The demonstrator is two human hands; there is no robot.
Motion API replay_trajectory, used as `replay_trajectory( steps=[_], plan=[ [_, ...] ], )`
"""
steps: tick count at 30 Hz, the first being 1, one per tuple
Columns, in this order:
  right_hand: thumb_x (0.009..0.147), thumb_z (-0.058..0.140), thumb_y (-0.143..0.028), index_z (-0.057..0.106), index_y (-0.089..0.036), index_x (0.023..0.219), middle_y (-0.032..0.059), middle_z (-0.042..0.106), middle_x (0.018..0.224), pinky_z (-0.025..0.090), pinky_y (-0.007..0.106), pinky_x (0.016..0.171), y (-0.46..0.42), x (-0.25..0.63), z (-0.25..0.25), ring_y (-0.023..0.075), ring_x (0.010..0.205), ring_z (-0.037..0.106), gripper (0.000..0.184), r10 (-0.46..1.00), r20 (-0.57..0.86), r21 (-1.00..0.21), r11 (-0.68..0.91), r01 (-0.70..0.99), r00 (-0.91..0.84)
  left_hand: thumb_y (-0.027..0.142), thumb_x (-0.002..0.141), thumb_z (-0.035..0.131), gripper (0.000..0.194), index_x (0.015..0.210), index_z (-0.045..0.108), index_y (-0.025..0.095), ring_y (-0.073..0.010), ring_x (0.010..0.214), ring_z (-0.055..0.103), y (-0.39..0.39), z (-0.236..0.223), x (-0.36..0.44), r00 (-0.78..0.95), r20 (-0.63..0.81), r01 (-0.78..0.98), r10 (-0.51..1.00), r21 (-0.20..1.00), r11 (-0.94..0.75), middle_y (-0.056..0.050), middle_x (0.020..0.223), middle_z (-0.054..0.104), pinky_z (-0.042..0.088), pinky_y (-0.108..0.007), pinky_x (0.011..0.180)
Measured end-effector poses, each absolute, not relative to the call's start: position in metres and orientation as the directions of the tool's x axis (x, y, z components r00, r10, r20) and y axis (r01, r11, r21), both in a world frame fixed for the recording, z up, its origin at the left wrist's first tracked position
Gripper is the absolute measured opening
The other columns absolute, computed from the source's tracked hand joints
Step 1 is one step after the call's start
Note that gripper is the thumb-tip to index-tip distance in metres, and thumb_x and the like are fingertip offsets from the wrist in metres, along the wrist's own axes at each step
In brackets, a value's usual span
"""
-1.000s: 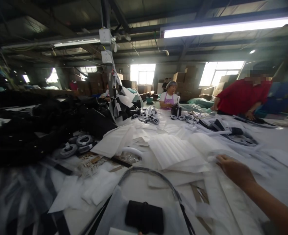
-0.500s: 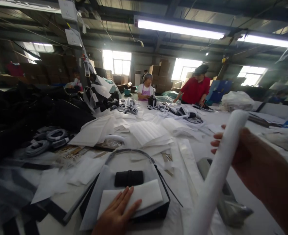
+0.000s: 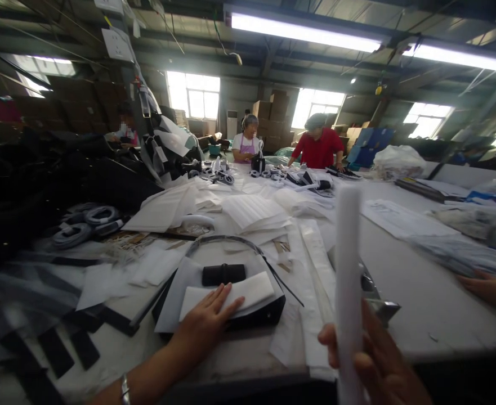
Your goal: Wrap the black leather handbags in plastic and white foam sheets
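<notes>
My left hand (image 3: pixel 208 315) lies flat, fingers stretched out, on a folded white foam sheet (image 3: pixel 254 291). That sheet rests on a black handbag (image 3: pixel 268 315), which lies on the table with a white sheet over its front. The bag's dark clasp piece (image 3: pixel 223 274) shows just above the foam, and its wrapped handle (image 3: pixel 226 239) arches away from me. My right hand (image 3: pixel 374 354) grips the lower part of a long white foam strip (image 3: pixel 348 270), held upright to the right of the bag. Behind the strip, a grey object with a shiny metal end (image 3: pixel 383 306) is partly hidden.
White foam sheets (image 3: pixel 254 212) lie beyond the bag. Black material (image 3: pixel 62 169) is heaped at left, near wrapped coils (image 3: pixel 72 233). Another person's hand (image 3: pixel 490 289) rests at the right by plastic bags (image 3: pixel 454 253). Two people work at the table's far end.
My right hand has moved left and down, bringing the foam strip from slanted to nearly upright. My left hand stays on the folded foam. Another person's hand has appeared at the right.
</notes>
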State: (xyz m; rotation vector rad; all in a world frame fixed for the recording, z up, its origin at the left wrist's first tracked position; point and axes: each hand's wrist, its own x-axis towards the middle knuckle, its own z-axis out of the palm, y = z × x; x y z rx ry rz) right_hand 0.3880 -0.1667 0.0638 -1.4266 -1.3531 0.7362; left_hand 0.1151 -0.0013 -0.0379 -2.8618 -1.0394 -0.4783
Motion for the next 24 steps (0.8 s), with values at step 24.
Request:
replay_trajectory(
  steps=[24],
  plan=[
    [0.093,0.055,-0.011,0.069,-0.026,0.110,0.0048,0.071,0.093,0.046,0.035,0.064,-0.071,0.265,-0.048,0.0218,0.073,0.059,0.026,0.603,0.777,-0.086,0.387,0.918,-0.181,0.025,0.095,0.054,0.052,0.145,0.043,0.031,-0.0285,0.133,0.049,0.030,0.049,0.112,0.872,-0.102,0.481,0.479,0.353,-0.802,-0.009,0.149,0.046,0.042,-0.041,0.108]
  ],
)
